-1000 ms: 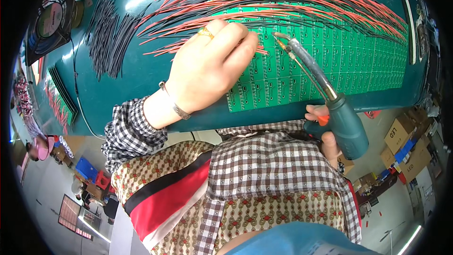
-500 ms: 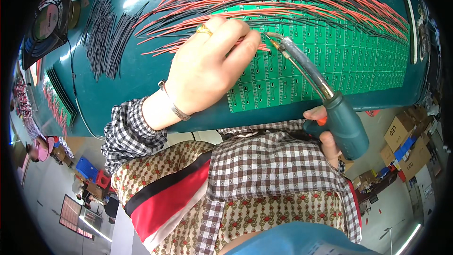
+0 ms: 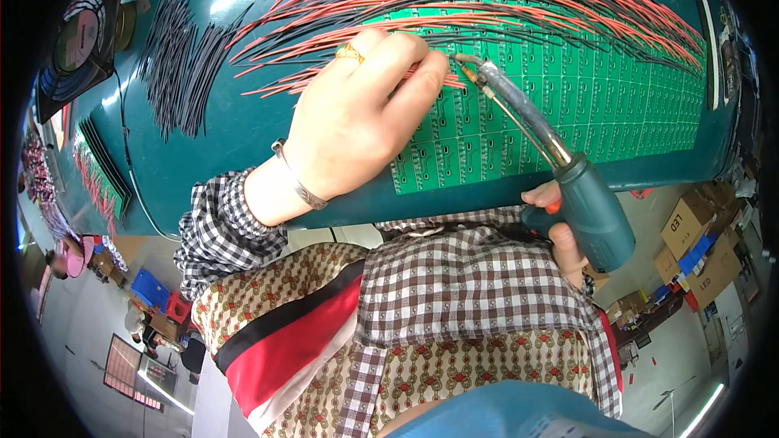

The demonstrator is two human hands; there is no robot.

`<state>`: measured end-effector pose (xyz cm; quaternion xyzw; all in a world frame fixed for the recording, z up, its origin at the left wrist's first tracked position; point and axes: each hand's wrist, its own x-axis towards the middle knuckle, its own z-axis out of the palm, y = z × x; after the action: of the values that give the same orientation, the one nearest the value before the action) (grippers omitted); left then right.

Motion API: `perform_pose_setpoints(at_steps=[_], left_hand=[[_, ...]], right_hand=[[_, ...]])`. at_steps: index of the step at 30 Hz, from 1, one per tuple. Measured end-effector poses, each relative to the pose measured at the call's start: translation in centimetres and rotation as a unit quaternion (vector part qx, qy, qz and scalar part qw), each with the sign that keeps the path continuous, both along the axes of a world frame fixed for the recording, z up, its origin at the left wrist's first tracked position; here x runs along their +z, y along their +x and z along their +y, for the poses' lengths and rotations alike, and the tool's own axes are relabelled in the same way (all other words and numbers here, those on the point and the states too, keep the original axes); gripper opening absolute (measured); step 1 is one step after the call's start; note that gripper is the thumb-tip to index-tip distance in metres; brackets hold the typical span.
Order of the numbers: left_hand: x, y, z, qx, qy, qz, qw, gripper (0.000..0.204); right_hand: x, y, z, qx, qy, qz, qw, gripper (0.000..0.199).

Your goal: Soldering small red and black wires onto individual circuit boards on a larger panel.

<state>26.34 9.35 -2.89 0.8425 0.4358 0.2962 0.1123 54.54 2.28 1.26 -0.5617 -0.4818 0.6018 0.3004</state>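
Observation:
My right hand (image 3: 565, 235) is wrapped round the dark green handle of a soldering gun (image 3: 591, 209), with a finger at its orange trigger. Its long metal barrel slants up and left, and the tip is beside my left fingertips, over the boards. My left hand (image 3: 367, 109) has thumb and forefinger pinched together above the green circuit board panels (image 3: 519, 134); whatever lies between them is hidden. Red and black wires (image 3: 479, 0) stretch in long rows across the boards, and some red wire ends (image 3: 296, 81) show beside the left hand.
On the green table (image 3: 211, 170), a bundle of black wires (image 3: 174, 65) lies to the left. Past it are a black fan (image 3: 81, 40) with a cable and a stack of wired boards (image 3: 104, 166). Cardboard boxes (image 3: 702, 251) stand beyond the table at right.
The soldering gun's tip has shifted very slightly. Both hands stay nearly where they were, the left still pinched and the right still holding the gun.

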Motion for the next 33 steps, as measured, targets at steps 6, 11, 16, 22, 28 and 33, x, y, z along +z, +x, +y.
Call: perform_pose_setpoints(at_steps=[6,11,16,22,28,33], left_hand=[[0.0,0.0,-0.1,0.0,0.0,0.006,1.0,0.032],[0.0,0.0,-0.1,0.0,0.002,0.01,1.0,0.032],[-0.1,-0.1,-0.2,0.004,0.004,0.014,1.0,0.033],[0.3,0.2,-0.2,0.015,-0.008,-0.01,1.0,0.036],[0.1,-0.3,-0.1,0.024,-0.054,-0.074,0.995,0.034],[1.3,0.2,0.0,0.027,-0.006,-0.099,0.995,0.036]], right_hand=[[-0.4,0.7,-0.5,0.002,-0.006,0.008,1.0,0.059],[0.0,0.1,-0.2,-0.023,0.007,0.002,1.0,0.068],[-0.2,0.4,-0.4,-0.018,0.007,-0.016,1.0,0.071],[-0.5,0.6,-0.3,-0.011,0.015,-0.007,1.0,0.072],[-0.5,0.5,-0.6,-0.049,0.003,0.023,0.999,0.077],[-0.3,0.2,-0.8,-0.096,0.022,-0.003,0.995,0.084]])
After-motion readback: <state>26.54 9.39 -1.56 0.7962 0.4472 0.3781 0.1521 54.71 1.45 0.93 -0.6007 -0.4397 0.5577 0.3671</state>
